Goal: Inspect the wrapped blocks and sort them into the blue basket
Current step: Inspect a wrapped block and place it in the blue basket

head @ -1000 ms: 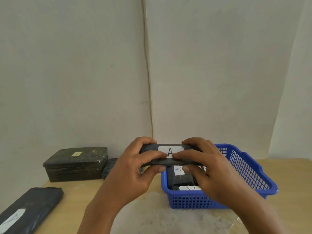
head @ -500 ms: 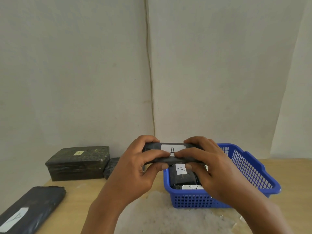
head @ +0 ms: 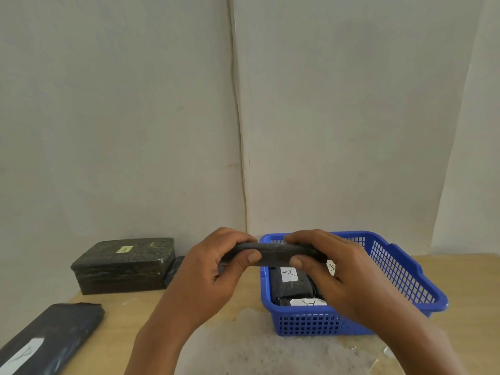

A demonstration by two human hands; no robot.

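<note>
A slim block wrapped in black film (head: 273, 254) is being pinched at both ends, with the thumbs laid on its near face and the fingers curled over its far edge; the left hand (head: 213, 269) is closed on the left end and the right hand (head: 332, 272) on the right end. The block is being held level in the air, just above the near left corner of the blue basket (head: 400, 277) and clear of its rim. No label is being shown on the face turned to the camera. It is being judged as stiff and fairly light, since no sag is being seen between the two grips; the glossy film is likely slippery, so the short ends are being judged the safest places to take hold. Both wrists are being kept bent inward, with the forearms rising from the lower edge of the view and converging on the block. Inside the basket, wrapped blocks with white "A" labels (head: 290, 282) are being stored. To the left, on the wooden table (head: 124, 312), a larger wrapped box (head: 123, 266) and a long flat wrapped block (head: 51, 339) are being left unsorted
</note>
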